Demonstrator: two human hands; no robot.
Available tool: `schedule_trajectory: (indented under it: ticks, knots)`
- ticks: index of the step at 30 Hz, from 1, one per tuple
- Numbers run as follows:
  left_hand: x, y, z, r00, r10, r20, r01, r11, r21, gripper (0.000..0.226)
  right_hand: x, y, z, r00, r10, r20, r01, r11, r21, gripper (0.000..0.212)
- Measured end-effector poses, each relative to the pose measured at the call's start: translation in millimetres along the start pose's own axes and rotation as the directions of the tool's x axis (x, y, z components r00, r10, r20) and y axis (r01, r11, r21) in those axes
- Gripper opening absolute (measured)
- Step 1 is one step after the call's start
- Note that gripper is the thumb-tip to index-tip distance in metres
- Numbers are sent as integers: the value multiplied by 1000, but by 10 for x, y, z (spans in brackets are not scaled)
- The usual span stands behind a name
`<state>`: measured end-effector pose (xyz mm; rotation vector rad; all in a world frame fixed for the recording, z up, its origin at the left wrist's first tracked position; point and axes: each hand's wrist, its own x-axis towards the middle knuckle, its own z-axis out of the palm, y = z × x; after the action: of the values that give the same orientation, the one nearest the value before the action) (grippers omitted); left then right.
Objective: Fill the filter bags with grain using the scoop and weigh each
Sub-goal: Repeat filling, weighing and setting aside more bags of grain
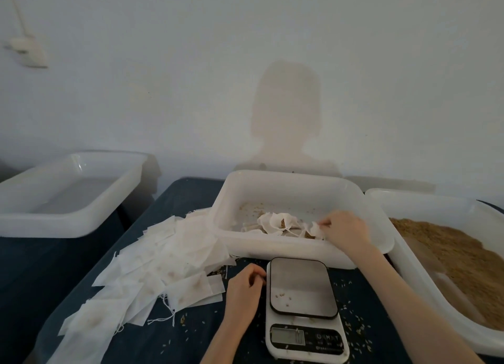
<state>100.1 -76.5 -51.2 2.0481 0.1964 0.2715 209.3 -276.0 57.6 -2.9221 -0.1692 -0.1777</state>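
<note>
Filter bags (152, 265): empty ones heaped flat on dark table (191, 333), left of scale (304, 306); too overlapped to count. Loose drawstrings trailing from heap's near edge.

Filled bags (275, 223): small cluster lying in middle tub (286, 252), several, exact number not readable. Scattered grains on tub floor behind them.

Tubs: three white plastic, counted. Left tub (62, 222) set apart on separate surface, nothing seen inside. Middle tub directly behind scale. Right tub (409, 271) touching middle tub, holding grain (458, 265) banked toward far right.

Scale: one, white body, grey platter, nearest the viewer. Platter bearing only a few stray grains, about six. Display blurred, reading not legible.

Right hand (346, 227): reaching over near rim of middle tub, thumb and fingertips pinching one bag (316, 230) at right end of cluster.

Left hand (245, 287): resting on table just beside scale's left edge, fingers curled inward; whether anything held, cannot tell.

Loose grains sprinkled on table around scale. Scoop: not located.

Wall (245, 64): plain, pale, bearing one head-and-shoulders shadow (286, 118).
</note>
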Motion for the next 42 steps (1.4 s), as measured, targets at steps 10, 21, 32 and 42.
schedule_trajectory:
  ticks: [10, 21, 32, 42]
  knots:
    - [-38, 38, 1, 997, 42, -66, -43, 999, -18, 27, -35, -7, -17, 1000, 16, -2, -16, 999, 30, 29]
    - [76, -77, -739, 860, 208, -466, 75, 851, 519, 24, -341, -84, -38, 981, -152, -118, 168, 976, 137, 25]
    - [53, -117, -1237, 986, -107, 125, -8, 725, 688, 17, -658, -543, 103, 937, -334, -102, 349, 896, 275, 19]
    - [46, 85, -1252, 967, 26, -253, -1, 995, 100, 10, -856, -1017, 467, 883, -441, 159, 299, 792, 533, 33]
